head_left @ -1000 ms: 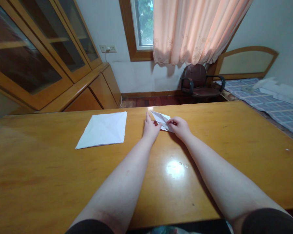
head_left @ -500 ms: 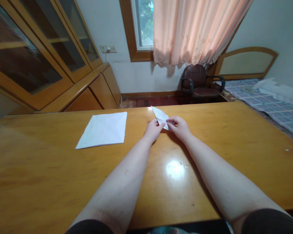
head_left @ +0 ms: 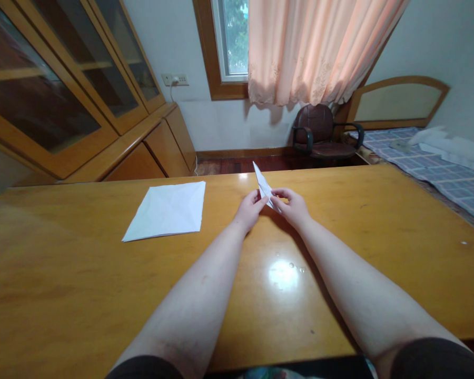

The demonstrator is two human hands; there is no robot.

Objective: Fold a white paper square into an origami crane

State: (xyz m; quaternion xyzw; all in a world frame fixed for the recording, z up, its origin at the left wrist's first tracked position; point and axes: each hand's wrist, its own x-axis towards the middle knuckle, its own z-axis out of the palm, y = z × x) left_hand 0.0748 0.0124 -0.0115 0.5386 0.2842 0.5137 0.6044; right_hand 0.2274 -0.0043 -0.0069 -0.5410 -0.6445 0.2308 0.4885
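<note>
A small folded piece of white paper is held up over the far part of the table, its narrow pointed end aimed away from me. My left hand pinches its left side, thumb on the near face. From the right, my right hand grips the other side between thumb and fingers. Parts of the paper are hidden behind the fingers. To the left, larger square sheets of white paper lie flat in a thin stack, apart from both hands.
The glossy wooden table spans the view, with a few droplets near the middle. Beyond its far edge stands a brown armchair. A glass-door cabinet is at the left, a bed at the right.
The folded paper has turned and looks narrower, its tip now higher and further right. Both hands keep hold of it with slightly shifted fingers. The flat sheets have not moved.
</note>
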